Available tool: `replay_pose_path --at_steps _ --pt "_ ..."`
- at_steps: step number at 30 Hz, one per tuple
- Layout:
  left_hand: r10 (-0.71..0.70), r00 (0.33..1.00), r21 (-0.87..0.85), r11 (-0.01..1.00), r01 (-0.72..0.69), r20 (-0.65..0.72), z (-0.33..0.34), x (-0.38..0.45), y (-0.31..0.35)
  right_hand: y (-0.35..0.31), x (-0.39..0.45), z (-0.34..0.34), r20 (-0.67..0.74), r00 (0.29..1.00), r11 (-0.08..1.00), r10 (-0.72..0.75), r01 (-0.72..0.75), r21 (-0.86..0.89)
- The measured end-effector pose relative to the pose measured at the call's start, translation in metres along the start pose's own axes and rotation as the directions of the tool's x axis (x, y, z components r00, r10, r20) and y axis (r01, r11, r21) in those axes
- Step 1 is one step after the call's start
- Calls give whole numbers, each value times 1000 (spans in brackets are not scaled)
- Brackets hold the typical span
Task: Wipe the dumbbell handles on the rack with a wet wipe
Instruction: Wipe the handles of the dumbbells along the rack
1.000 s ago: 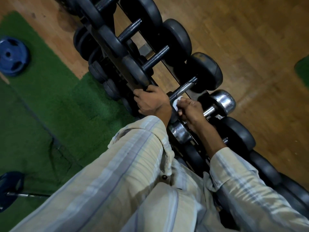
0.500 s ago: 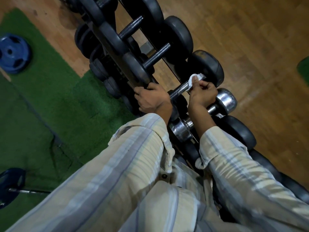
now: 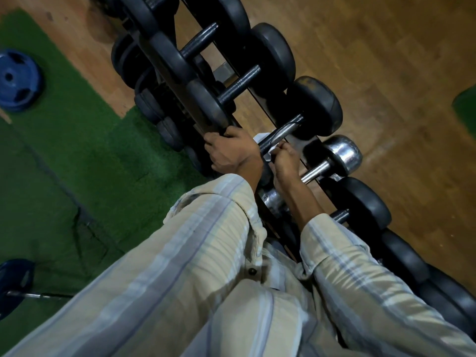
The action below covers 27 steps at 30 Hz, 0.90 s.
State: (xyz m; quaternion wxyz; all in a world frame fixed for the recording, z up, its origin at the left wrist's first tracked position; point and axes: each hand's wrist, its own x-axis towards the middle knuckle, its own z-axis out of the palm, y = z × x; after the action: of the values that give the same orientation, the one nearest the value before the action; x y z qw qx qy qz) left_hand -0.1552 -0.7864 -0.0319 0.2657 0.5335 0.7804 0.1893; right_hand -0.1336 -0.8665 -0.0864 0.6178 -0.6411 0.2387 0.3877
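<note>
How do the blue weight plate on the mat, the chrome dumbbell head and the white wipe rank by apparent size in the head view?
1. Blue weight plate
2. Chrome dumbbell head, close behind the plate in apparent size, and nearer the camera
3. White wipe, mostly hidden under the right hand

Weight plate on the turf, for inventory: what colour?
Blue weight plate, clearest in the head view.

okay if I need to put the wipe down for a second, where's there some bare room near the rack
Bare wooden floor lies beyond the rack, and green turf between the rack and the blue weight plate. The rack itself is crowded: dumbbells side by side, left hand gripping its edge, right hand holding the wipe on a handle.
</note>
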Motion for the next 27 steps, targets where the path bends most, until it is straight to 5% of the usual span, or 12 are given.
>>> replay_pose_path --at_steps 10,15,27 --pt "1 1000 6 1000 -1 19 2 1 -1 -53 31 -24 -94 990 895 106 -53 443" --pt "-4 1000 -1 1000 4 22 2 0 -3 -48 35 -28 23 972 809 233 -207 551" --pt "2 1000 -22 1000 -2 11 3 1 -4 -36 -10 -4 190 943 928 272 -309 205"
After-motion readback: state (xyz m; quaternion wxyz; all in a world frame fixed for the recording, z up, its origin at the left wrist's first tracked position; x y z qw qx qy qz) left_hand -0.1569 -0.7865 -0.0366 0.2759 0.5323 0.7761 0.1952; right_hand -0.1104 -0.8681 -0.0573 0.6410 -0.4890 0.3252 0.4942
